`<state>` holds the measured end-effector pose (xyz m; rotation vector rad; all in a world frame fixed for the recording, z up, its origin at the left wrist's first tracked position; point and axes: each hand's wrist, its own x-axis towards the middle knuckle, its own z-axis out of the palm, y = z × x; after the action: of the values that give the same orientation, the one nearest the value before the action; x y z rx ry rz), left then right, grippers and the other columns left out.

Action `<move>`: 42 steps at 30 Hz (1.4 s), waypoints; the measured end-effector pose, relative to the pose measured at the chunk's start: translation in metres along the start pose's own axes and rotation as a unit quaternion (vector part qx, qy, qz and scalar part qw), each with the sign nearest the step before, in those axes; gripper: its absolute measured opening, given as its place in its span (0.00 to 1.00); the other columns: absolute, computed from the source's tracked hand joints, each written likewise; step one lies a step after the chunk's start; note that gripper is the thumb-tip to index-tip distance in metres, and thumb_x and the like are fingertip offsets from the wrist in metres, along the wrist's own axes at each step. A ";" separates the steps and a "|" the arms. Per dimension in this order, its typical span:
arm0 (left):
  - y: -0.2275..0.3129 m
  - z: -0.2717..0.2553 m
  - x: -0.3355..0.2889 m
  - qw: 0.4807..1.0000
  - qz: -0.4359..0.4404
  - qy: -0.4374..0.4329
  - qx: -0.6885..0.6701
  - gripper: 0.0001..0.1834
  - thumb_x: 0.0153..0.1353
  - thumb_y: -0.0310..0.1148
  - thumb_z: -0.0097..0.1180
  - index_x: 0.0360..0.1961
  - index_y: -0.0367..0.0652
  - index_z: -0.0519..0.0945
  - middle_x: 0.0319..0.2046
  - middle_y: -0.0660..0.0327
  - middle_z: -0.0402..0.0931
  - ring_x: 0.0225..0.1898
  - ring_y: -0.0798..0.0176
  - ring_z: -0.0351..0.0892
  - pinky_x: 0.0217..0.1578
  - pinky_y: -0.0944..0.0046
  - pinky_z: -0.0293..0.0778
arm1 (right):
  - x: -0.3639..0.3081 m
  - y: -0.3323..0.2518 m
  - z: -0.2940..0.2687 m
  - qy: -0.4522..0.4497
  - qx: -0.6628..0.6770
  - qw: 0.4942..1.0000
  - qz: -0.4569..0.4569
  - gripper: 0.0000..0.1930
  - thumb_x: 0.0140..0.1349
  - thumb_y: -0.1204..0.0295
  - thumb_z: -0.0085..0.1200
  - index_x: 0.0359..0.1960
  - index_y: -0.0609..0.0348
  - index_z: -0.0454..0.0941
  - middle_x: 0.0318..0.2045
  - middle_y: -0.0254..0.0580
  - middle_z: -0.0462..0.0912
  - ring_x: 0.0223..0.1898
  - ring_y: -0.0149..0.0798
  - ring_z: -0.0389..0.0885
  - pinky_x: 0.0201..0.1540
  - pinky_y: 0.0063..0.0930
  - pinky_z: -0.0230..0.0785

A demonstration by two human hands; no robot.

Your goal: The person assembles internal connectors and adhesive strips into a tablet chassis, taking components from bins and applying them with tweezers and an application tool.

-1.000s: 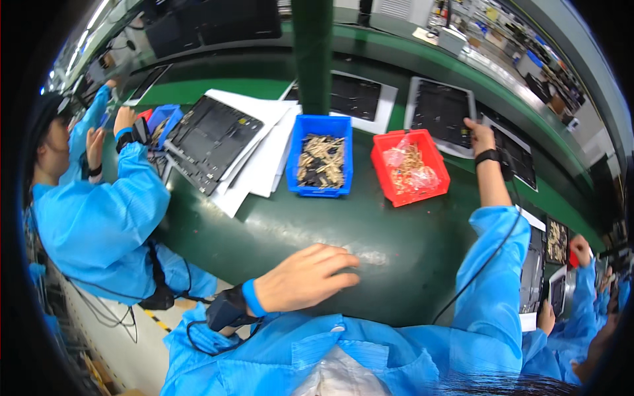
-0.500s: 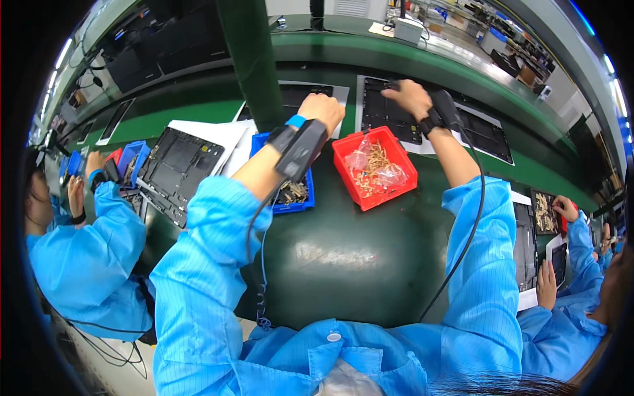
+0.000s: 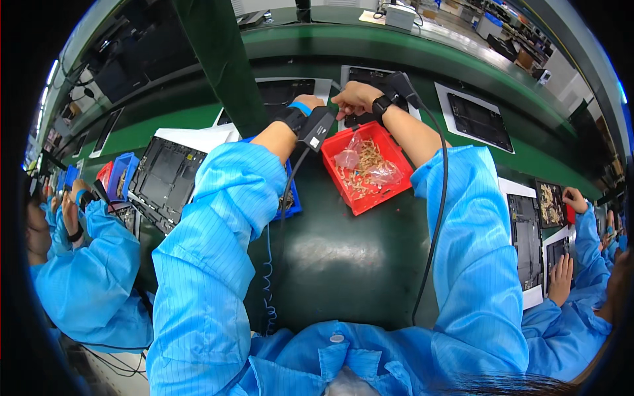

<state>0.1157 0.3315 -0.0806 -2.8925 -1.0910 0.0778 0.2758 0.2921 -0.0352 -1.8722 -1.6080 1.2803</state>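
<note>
My left hand (image 3: 308,102) is beyond the blue bin, over the edge of a white sheet with a black panel (image 3: 287,90). The wrist device hides much of it, and its fingers do not show. Close by on the right, my right hand (image 3: 357,98) has its fingers curled, their tips pointing at the left hand. Whatever they may hold is too small to make out. Under that hand lies another black panel (image 3: 368,78) on a white sheet. The red bin (image 3: 357,204) below holds small brass-coloured parts (image 3: 373,158) and clear plastic bags.
A blue bin (image 3: 291,210) of small parts is partly behind my left forearm. Black panels lie at left (image 3: 165,171) and far right (image 3: 477,119). A green post (image 3: 218,63) rises behind my left arm. Cables hang from both wrists. Co-workers in blue sit on either side.
My right hand has moved left from the middle black panel, close to my left hand. The left hand has shifted slightly left in the picture. The whole view has turned a little.
</note>
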 end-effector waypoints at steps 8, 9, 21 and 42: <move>0.018 -0.033 -0.024 0.984 0.150 0.083 -0.043 0.10 0.50 0.26 0.58 0.36 0.39 0.82 0.32 0.48 0.83 0.34 0.46 0.85 0.36 0.53 0.80 | 0.017 -0.005 0.009 -0.011 0.083 0.996 -0.010 0.14 0.62 0.65 0.57 0.22 0.61 0.77 0.18 0.39 0.78 0.13 0.28 0.67 0.13 0.25 0.47; 0.017 -0.038 -0.036 0.987 0.134 0.077 -0.044 0.10 0.50 0.26 0.58 0.36 0.39 0.82 0.32 0.48 0.83 0.34 0.46 0.85 0.36 0.53 0.80 | 0.014 -0.013 0.021 0.032 0.070 0.996 -0.034 0.13 0.58 0.65 0.60 0.19 0.57 0.78 0.16 0.32 0.73 0.13 0.29 0.67 0.14 0.28 0.49; 0.036 -0.060 -0.192 0.987 0.031 0.155 0.029 0.04 0.58 0.28 0.55 0.28 0.39 0.76 0.27 0.54 0.75 0.39 0.48 0.76 0.38 0.52 0.73 | -0.081 -0.024 -0.052 0.350 0.170 0.911 -0.139 0.10 0.53 0.70 0.64 0.22 0.64 0.79 0.17 0.37 0.76 0.15 0.29 0.69 0.17 0.25 0.56; 0.015 -0.035 -0.212 0.949 0.075 0.192 -0.240 0.07 0.51 0.29 0.65 0.32 0.41 0.80 0.29 0.57 0.77 0.39 0.52 0.77 0.40 0.56 0.73 | -0.431 0.158 0.148 0.239 0.451 0.859 -0.046 0.26 0.58 0.83 0.58 0.60 0.71 0.69 0.26 0.26 0.77 0.26 0.19 0.71 0.32 0.15 0.64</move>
<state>-0.0316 0.1791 -0.0401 -3.1843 -0.9142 -0.8198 0.2755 -0.1895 -0.0615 -1.3158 -0.6270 1.1064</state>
